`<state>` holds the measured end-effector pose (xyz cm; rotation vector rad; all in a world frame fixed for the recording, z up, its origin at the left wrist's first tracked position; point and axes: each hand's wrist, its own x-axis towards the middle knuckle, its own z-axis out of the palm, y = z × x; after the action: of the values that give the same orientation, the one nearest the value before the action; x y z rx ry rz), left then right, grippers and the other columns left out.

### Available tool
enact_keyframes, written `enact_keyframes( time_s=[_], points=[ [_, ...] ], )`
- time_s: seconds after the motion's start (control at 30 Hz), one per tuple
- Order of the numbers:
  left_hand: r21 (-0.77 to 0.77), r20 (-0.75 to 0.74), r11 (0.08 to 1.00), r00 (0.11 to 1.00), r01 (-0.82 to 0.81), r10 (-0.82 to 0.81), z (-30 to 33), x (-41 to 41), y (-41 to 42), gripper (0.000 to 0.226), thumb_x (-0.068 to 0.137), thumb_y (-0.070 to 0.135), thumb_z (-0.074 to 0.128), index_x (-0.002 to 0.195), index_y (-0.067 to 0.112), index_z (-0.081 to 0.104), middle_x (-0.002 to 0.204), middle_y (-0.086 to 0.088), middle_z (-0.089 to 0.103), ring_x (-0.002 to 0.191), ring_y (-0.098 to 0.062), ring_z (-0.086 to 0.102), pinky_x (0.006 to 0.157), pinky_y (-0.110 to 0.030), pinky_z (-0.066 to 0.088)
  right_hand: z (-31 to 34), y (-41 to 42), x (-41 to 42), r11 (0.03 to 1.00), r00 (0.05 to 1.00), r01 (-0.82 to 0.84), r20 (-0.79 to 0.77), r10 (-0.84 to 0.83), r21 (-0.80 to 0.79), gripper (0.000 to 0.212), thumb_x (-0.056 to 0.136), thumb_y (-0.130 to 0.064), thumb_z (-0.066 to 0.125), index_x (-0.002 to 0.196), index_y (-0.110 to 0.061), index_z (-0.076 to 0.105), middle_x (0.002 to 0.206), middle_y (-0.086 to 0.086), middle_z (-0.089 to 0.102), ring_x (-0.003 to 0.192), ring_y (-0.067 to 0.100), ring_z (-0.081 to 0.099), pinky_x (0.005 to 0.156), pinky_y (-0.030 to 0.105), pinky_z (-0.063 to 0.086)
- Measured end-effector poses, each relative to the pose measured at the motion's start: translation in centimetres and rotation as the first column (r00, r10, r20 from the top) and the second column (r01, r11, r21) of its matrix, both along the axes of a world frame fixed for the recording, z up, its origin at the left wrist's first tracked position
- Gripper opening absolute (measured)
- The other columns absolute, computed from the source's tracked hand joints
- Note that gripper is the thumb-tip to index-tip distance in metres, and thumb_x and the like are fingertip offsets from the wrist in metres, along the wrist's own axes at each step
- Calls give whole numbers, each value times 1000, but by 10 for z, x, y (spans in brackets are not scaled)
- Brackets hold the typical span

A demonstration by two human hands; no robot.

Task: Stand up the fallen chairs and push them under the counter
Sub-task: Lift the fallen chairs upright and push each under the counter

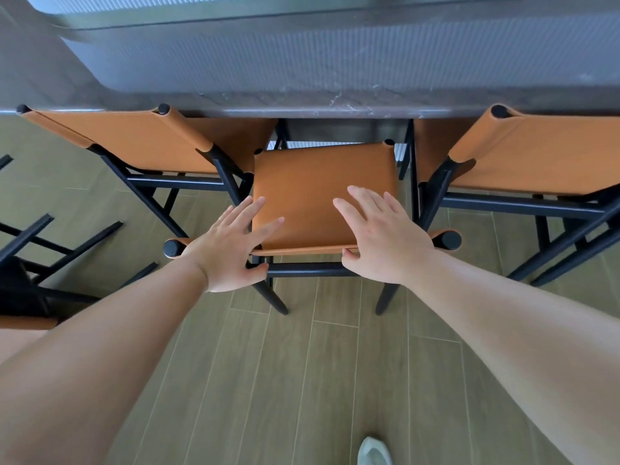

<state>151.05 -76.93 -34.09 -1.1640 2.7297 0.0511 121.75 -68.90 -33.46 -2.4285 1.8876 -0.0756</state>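
An upright chair (322, 182) with an orange leather seat and black frame stands in front of me, its seat partly under the grey marble counter (302, 102). My left hand (231, 243) lies over the left end of its backrest, fingers straight and spread. Over the right end lies my right hand (379, 236), fingers straight too, thumb below the backrest's edge. Upright orange chairs stand at the counter on the left (134, 142) and right (536, 152). A fallen chair (30, 263) lies at the far left, its black legs pointing right.
The floor is olive wood-look plank (318, 380). A foot in a pale slipper (374, 451) shows at the bottom edge. The fallen chair's legs reach toward the left chair's frame.
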Motion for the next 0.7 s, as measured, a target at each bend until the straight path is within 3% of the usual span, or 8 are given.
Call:
enact_keyframes(
  time_s=[0.47,0.7],
  points=[
    [8,15,998,998,62,-63,1,-14,-56,85,83,66,36,153,47,-9,165,-2,-12,146,-14,-29,120,-39,-6,-2,-56,-13,1000,999,24,-45,-24,-12,84,84,-55,60,150,-19,22,158,17,25,146,34,27,117,58,25],
    [-45,11,995,996,84,-84,5,-16,-60,81,88,66,32,156,38,-2,166,-8,1,153,-27,-5,122,-46,6,1,-63,-12,998,996,59,-64,-61,-27,87,82,-64,58,149,-15,29,156,19,30,144,35,32,116,57,29]
  ],
)
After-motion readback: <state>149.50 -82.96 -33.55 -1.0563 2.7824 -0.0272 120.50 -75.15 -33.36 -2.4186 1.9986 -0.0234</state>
